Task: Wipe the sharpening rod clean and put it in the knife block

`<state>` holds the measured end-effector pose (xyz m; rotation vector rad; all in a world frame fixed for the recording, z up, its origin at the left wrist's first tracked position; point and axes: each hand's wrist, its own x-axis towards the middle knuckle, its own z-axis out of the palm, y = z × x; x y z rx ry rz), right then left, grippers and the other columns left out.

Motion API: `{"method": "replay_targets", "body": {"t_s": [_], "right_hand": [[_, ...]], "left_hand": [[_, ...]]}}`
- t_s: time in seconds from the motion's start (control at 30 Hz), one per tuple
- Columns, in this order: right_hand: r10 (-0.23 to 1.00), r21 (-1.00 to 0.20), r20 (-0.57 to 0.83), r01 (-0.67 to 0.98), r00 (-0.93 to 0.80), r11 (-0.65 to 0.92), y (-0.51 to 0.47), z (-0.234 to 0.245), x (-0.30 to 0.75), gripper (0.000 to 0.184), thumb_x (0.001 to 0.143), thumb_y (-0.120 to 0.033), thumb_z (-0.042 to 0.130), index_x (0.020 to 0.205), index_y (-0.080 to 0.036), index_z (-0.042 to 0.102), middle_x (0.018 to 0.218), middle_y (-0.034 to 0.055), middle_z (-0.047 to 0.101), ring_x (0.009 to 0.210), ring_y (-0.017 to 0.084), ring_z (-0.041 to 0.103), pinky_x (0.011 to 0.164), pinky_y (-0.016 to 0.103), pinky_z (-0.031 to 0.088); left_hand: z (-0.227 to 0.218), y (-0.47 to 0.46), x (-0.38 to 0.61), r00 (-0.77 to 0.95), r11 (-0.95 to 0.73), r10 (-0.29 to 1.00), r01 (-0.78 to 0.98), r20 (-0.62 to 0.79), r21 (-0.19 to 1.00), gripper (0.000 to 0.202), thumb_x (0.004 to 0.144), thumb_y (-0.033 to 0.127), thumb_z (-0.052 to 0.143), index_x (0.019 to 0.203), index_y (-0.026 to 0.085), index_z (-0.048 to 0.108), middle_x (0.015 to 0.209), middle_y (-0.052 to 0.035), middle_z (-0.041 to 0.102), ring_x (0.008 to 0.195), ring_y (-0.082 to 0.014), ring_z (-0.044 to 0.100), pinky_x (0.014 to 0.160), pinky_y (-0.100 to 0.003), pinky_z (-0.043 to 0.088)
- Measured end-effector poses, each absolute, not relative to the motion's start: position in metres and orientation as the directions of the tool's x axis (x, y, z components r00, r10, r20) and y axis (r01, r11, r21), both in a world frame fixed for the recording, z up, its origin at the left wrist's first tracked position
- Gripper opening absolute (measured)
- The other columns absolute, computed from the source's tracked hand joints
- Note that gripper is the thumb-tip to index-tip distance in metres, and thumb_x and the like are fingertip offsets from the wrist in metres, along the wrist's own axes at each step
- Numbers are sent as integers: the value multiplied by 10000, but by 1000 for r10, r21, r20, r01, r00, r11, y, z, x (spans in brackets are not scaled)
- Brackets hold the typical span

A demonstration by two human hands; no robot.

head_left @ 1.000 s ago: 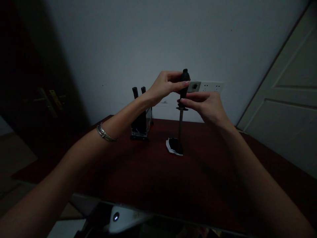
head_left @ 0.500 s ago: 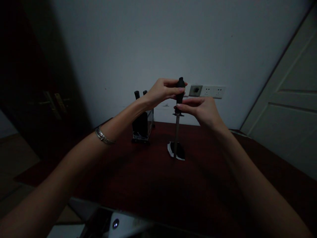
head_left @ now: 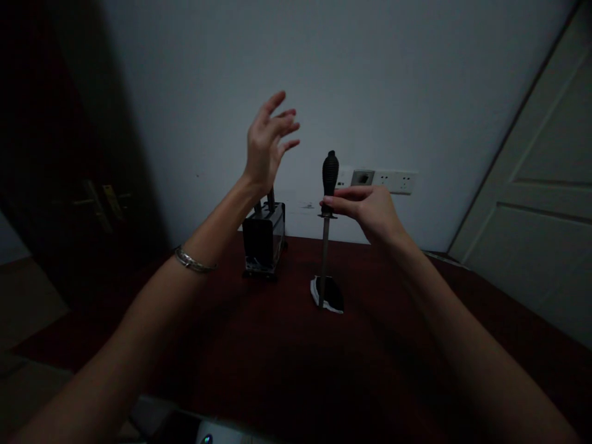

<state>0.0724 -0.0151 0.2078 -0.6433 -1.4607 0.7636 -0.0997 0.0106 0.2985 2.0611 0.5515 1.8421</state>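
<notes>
The right hand (head_left: pixel 370 213) pinches the sharpening rod (head_left: pixel 326 234) upright, its tip seemingly on the dark pad (head_left: pixel 332 296); the left hand (head_left: pixel 268 145) hangs spread, empty.

- The sharpening steel (head_left: pixel 326 246) stands upright, tip down on the dark pad, just right of the knife block (head_left: pixel 263 242).
- Its ribbed black handle (head_left: pixel 330 176) points up, with a small round guard beneath it, then a slim grey rod.
- The dark pad (head_left: pixel 329 293), white-edged, lies flat on the counter (head_left: pixel 277 357), right of the knife block.
</notes>
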Motion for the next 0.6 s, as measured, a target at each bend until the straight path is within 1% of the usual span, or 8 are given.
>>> {"method": "replay_targets", "body": {"t_s": [0.17,0.2,0.27,0.3,0.37,0.43,0.5,0.6], "right_hand": [[807,-802,590,-140,-33,581,0,228,71,247,503,-239,771,679,-101,666,697,88,674,661,190,645,675,361,536],[807,-801,590,-148,-32,580,4,233,71,251,498,-232,773,678,-97,662,698,90,673,663,192,646,674,361,536],[804,-796,594,-164,-27,583,12,245,69,254,490,-217,776,671,-89,652,695,94,669,666,197,649,674,360,538],[802,-794,597,-166,-24,585,16,251,68,250,493,-212,774,667,-87,647,690,95,667,665,198,649,673,359,539],[800,-792,599,-153,-12,591,23,263,66,236,500,-204,770,657,-86,638,670,93,660,650,198,648,661,360,542],[797,-789,604,-141,1,598,31,275,63,224,503,-191,769,645,-89,629,650,91,653,627,198,646,645,363,545],[786,-777,618,-144,9,612,41,287,61,213,502,-173,769,629,-95,617,632,89,645,608,196,641,641,369,549],[761,-751,648,-149,13,643,59,302,57,207,502,-164,772,616,-107,608,614,84,637,598,194,635,654,382,551]], "left_hand": [[297,64,-195,-481,-885,251,237,840,400,357,816,476,412,1082,242,452,1004,-43,552,949,-161,551,724,-272,444],[289,76,-217,-559,-845,220,300,799,443,353,836,465,359,1077,223,451,977,-41,554,918,-142,556,693,-251,443],[268,95,-255,-677,-612,260,436,688,660,363,892,369,201,1109,181,422,957,-38,546,893,-102,554,666,-220,433],[254,102,-270,-704,-412,331,491,628,768,392,908,299,112,1151,164,388,985,-39,536,908,-85,549,676,-212,431],[222,109,-293,-728,-278,385,494,567,824,397,921,221,99,1188,97,364,1042,-89,519,910,-107,555,689,-249,446],[188,111,-307,-723,-157,435,526,537,836,328,921,275,286,1173,105,411,1072,-98,522,901,-147,558,716,-308,473],[156,111,-318,-700,-24,495,582,516,813,329,848,322,492,1123,142,490,1100,-80,525,930,-184,548,776,-379,475],[114,112,-331,-604,163,624,721,496,673,317,845,318,498,1115,153,499,1111,-75,523,951,-190,542,792,-379,469]]}}
